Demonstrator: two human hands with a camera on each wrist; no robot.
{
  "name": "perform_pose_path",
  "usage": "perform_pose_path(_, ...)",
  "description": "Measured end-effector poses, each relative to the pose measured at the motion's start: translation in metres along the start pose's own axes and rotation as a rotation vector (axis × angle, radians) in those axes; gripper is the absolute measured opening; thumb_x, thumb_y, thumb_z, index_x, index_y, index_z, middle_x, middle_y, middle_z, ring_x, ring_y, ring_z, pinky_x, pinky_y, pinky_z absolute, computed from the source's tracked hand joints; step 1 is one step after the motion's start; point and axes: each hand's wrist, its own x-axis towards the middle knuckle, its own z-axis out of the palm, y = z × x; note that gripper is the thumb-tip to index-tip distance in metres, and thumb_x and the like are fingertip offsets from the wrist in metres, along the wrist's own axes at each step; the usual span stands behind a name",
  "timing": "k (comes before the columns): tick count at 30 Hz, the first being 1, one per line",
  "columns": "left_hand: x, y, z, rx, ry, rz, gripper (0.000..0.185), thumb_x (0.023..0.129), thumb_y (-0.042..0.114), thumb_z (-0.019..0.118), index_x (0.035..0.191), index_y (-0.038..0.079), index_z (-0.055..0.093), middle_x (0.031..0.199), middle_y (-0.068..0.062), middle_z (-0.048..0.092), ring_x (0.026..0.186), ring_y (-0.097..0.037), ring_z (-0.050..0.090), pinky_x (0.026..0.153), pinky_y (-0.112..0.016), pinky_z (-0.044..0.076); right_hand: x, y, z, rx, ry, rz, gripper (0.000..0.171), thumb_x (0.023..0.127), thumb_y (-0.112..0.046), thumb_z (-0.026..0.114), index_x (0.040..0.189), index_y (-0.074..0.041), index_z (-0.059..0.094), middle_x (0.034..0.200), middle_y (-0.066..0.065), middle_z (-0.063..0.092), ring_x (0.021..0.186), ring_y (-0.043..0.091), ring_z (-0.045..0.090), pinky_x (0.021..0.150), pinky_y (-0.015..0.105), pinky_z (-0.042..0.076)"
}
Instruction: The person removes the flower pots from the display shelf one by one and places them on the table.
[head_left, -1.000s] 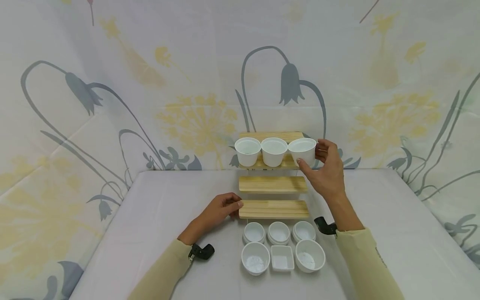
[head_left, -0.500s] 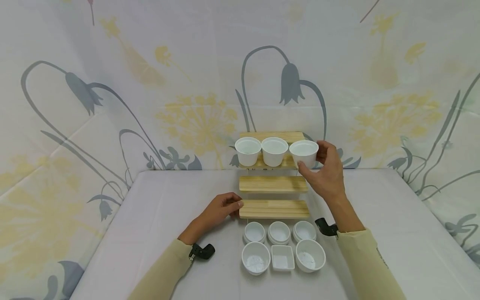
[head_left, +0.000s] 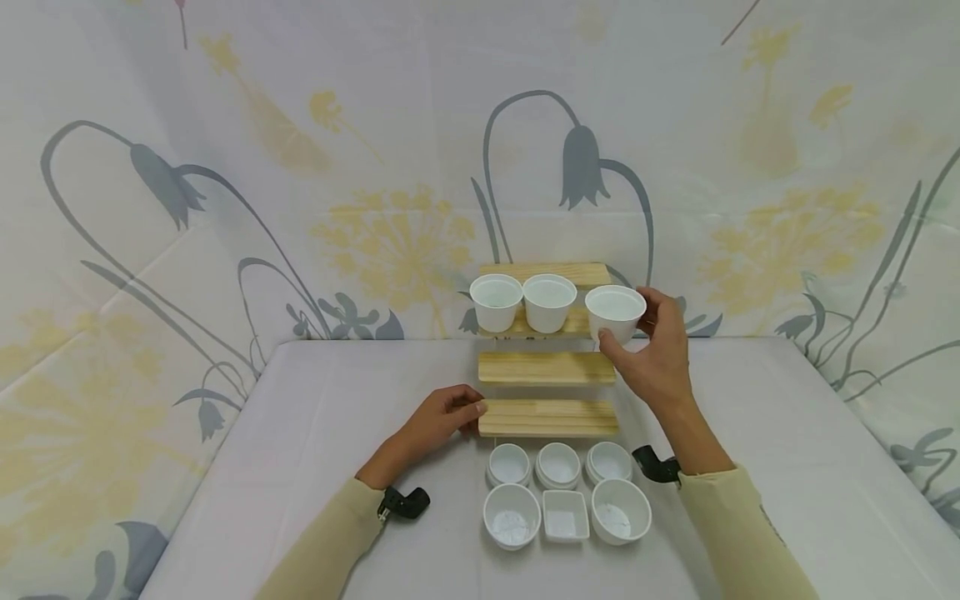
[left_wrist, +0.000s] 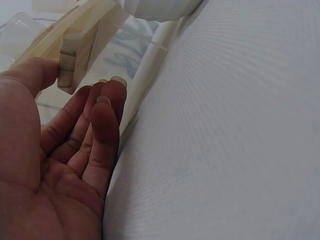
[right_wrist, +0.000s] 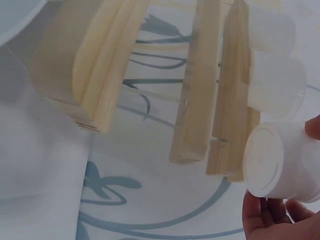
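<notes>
Right hand (head_left: 654,358) gripping a white cup (head_left: 615,312), fingers (head_left: 660,310) curling round its far side and thumb pressing the near wall; cup hanging just off the right end of the top shelf (head_left: 545,273) of a three-tier wooden rack (head_left: 547,368), tilting slightly, base clear of the wood as the right wrist view is showing. Cup (right_wrist: 282,161) in that view appearing bottom-on, rim cut off by the frame edge, only fingertips (right_wrist: 270,220) of the gripping hand showing. Two further white cups (head_left: 496,302) (head_left: 549,302) standing side by side on the top shelf, touching or nearly so. Middle shelf (head_left: 546,367) and bottom shelf (head_left: 548,417) lying bare; supports of the rack mostly hiding behind the boards. Left hand (head_left: 438,419) resting on the worktop (head_left: 315,433), fingers loosely curling, thumb touching the left end of the bottom shelf; in the left wrist view, palm (left_wrist: 55,165) filling the frame, shelf end (left_wrist: 75,55) sitting between thumb and fingers, no firm clasp showing. Three small round dishes (head_left: 509,464) (head_left: 558,465) (head_left: 608,462) lining up in front of the rack, each seeming to be a stack, count impossible to tell. Nearer still, a round bowl (head_left: 512,517), a rectangular dish (head_left: 565,516) and another round bowl (head_left: 621,511), holding something whitish, hard to make out. Floral cloth (head_left: 300,167) hanging behind.
</notes>
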Motion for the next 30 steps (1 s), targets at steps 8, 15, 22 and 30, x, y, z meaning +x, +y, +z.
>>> perform_pose_path(8, 0.000, -0.002, -0.001, -0.014, -0.006, 0.005, 0.025, 0.109, 0.020, 0.062, 0.119, -0.001, 0.070, 0.086, -0.006, 0.072, 0.080, -0.022, 0.067, 0.073, -0.032, 0.057, -0.008, 0.003, -0.004, -0.019, -0.010, -0.034, 0.074, 0.082, 0.000, 0.081, 0.146, 0.010, 0.044, 0.131, 0.025, 0.051, 0.110, 0.012, 0.050, 0.095, 0.012, 0.041)
perform_pose_path(15, 0.000, -0.004, -0.001, -0.016, -0.003, 0.008, 0.024, 0.109, 0.019, 0.062, 0.118, -0.002, 0.070, 0.085, -0.006, 0.072, 0.078, -0.021, 0.067, 0.072, -0.031, 0.057, -0.012, 0.001, -0.006, 0.029, -0.019, -0.043, 0.075, 0.081, 0.005, 0.081, 0.147, 0.008, 0.045, 0.134, 0.022, 0.051, 0.111, 0.013, 0.051, 0.096, 0.013, 0.041)
perform_pose_path(22, 0.000, -0.002, 0.000, -0.014, -0.005, 0.005, 0.024, 0.109, 0.020, 0.062, 0.118, -0.001, 0.070, 0.086, -0.008, 0.073, 0.078, -0.020, 0.067, 0.072, -0.031, 0.057, -0.016, 0.000, -0.005, 0.041, -0.030, -0.002, 0.079, 0.081, 0.006, 0.082, 0.150, 0.005, 0.043, 0.138, 0.019, 0.055, 0.116, 0.018, 0.053, 0.101, 0.016, 0.042)
perform_pose_path(30, -0.001, -0.001, 0.000, -0.009, 0.001, 0.005, 0.025, 0.109, 0.020, 0.062, 0.118, -0.001, 0.070, 0.086, -0.005, 0.073, 0.079, -0.022, 0.068, 0.072, -0.032, 0.058, -0.019, -0.006, -0.005, 0.101, -0.036, -0.040, 0.077, 0.083, 0.008, 0.079, 0.150, 0.007, 0.041, 0.138, 0.019, 0.055, 0.114, 0.012, 0.053, 0.098, 0.013, 0.042)
